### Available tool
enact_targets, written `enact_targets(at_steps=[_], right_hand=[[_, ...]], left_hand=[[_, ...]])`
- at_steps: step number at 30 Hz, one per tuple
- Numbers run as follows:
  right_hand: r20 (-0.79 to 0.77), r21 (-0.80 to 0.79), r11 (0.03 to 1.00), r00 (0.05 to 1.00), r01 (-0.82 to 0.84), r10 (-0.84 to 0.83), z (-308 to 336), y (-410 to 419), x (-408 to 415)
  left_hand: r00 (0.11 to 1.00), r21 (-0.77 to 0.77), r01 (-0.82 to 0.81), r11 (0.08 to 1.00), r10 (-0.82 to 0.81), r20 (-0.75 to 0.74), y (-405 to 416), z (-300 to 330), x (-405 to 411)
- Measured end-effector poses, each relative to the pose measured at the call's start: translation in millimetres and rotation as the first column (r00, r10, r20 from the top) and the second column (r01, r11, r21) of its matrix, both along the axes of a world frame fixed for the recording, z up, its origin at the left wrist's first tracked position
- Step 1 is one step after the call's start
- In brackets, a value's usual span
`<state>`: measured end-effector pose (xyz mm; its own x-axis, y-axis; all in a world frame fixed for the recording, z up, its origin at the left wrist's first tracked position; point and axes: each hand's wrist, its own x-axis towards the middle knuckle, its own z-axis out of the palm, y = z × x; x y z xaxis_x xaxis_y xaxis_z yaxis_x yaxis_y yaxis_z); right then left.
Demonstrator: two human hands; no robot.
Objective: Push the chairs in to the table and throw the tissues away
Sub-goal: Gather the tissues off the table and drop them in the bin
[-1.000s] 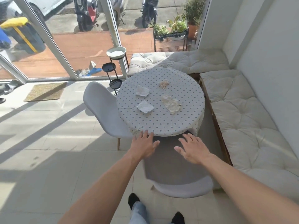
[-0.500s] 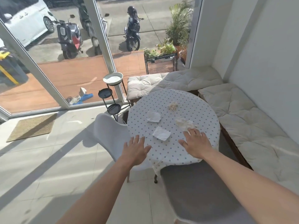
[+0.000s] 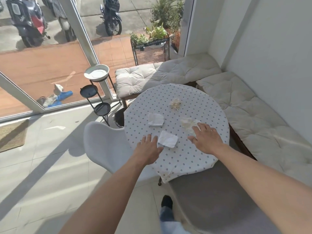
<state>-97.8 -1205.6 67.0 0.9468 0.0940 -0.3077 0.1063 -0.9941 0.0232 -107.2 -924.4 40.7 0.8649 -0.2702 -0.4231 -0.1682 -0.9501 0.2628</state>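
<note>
Since the earlier frame both hands had reached further over the round table (image 3: 199, 159), past its near edge. Open tiled floor (image 3: 42, 166) lay to the left, the cushioned bench (image 3: 253, 119) close along the right. Two chairs showed: the white chair (image 3: 104, 146) at the left edge, the grey chair (image 3: 211, 200) tucked under the near edge. Four tissues lay on the cloth. The left hand (image 3: 148, 152), fingers spread, touched the flat tissue (image 3: 168, 141); the right hand (image 3: 206, 140), also spread, rested on the crumpled tissue (image 3: 187, 123), gripping nothing.
</note>
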Motion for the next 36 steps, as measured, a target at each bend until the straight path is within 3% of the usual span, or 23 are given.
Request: enact_targets(at_steps=[11,20,29,36], right_hand=[[-0.103,0.035,0.999,0.995,-0.011,0.014,-65,-6,93],[-0.215,0.016,1.0,0.976,-0.015,0.018,-116,-26,126],[-0.228,0.01,1.0,0.974,-0.003,0.005,-143,-52,135],[-0.203,0.114,0.988,0.976,0.107,-0.082,-155,-52,137]], left_hand=[[0.986,0.078,0.163,0.984,-0.159,-0.058,-48,-69,81],[0.956,0.081,0.291,0.953,-0.286,-0.066,-77,-133,87],[0.955,-0.073,0.296,0.952,-0.294,0.034,-74,-145,108],[0.949,-0.185,0.258,0.948,-0.213,0.234,-63,-116,163]])
